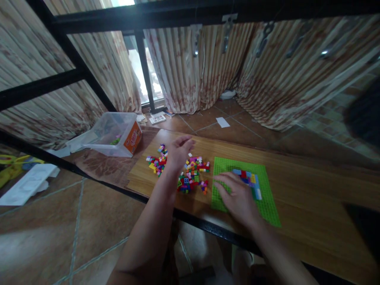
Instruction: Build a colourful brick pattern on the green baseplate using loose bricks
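My left hand [179, 152] hovers over a loose pile of small colourful toy bricks [194, 171], its fingers loosely bent and apart, with no brick visible in them. Above the left part of a green studded baseplate [219, 204] is my right hand [237, 194], thumb and fingers apart and pointing left. Nothing shows in its grip, though its palm side is hidden. On the plate, just beyond that hand, sits a flat group of joined bricks [252, 179] in blue, red, yellow, purple and white, partly covered by the hand.
A wooden table [308, 198] with a dark edge carries the bricks and plate. At the left stands a clear plastic box [111, 128] with an orange label and a few bricks inside. Dark metal bars [184, 16] cross above. White packaging [28, 184] lies on the tiled floor.
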The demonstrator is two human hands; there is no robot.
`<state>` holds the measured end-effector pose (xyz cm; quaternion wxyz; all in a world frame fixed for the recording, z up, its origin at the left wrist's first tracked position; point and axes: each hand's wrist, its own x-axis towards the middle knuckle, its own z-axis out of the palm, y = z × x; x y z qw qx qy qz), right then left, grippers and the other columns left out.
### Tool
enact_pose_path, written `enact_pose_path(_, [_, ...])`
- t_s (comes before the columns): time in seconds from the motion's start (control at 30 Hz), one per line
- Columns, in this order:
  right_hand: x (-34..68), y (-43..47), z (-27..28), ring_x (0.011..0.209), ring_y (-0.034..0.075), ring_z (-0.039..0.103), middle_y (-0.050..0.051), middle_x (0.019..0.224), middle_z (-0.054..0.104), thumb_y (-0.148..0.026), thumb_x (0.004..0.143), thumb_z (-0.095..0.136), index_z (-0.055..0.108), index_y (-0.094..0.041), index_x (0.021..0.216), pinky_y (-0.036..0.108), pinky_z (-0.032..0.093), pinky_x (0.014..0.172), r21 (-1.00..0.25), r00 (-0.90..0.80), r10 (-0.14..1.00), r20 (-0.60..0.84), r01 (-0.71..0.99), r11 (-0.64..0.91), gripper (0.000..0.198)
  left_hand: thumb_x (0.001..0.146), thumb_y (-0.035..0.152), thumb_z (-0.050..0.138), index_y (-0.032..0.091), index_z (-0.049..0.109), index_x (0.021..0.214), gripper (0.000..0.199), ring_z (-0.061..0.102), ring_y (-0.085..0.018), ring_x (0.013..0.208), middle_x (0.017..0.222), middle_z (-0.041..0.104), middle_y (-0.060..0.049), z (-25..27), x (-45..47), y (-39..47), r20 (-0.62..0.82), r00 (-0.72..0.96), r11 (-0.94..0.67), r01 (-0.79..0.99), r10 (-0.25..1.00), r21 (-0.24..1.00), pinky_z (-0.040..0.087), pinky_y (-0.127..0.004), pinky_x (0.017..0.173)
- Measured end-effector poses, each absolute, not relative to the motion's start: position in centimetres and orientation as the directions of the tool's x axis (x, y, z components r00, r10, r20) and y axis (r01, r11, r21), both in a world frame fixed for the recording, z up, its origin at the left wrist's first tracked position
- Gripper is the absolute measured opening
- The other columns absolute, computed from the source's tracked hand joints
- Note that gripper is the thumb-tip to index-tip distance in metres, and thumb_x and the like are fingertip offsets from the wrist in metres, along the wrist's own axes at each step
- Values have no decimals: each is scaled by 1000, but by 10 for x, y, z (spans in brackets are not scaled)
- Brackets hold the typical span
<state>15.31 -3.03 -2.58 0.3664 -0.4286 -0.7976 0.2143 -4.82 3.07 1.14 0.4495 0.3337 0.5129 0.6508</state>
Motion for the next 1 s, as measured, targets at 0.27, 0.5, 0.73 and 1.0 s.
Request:
enact_pose_path(0.27, [69, -54, -37, 112, 27, 52, 11, 120, 62, -27, 91, 57, 63, -19, 120, 45, 44, 96, -510, -592, 708, 384, 504, 697, 31, 64, 22, 71, 14, 68, 87, 25, 58, -7, 61, 75, 67, -2, 28, -77, 15, 12, -531, -163, -237, 847, 958, 46, -19, 61])
enact_pose_path(0.5, [46, -55, -39, 107, 30, 49, 12, 117, 61, -25, 87, 62, 64, -20, 114, 48, 42, 91, -412, -624, 727, 289, 604, 682, 28, 61, 27, 71, 13, 68, 88, 30, 60, -9, 67, 78, 67, -3, 32, -81, 11, -27, -508, -111, -240, 861, 965, 47, -22, 66])
enact_pose_path(0.73, [47, -49, -47, 105, 28, 50, 9, 111, 63, -21, 89, 59, 66, -22, 105, 44, 42, 89, -396, -593, 744, 307, 632, 667, 18, 59, 27, 74, 12, 68, 87, 33, 60, -10, 65, 77, 68, -3, 33, -80, 9, -45, -510, -101, -255, 859, 962, 47, -23, 66])
enact_pose_path(1.0, [67, -35, -22, 102, 24, 57, 7, 104, 67, -26, 93, 55, 67, -22, 104, 40, 45, 92, -593, -405, 815, 413, 559, 579, 17, 58, 26, 75, 12, 68, 86, 32, 61, -10, 66, 75, 69, -3, 34, -78, 11, -52, -496, -76, -234, 867, 969, 45, -20, 64])
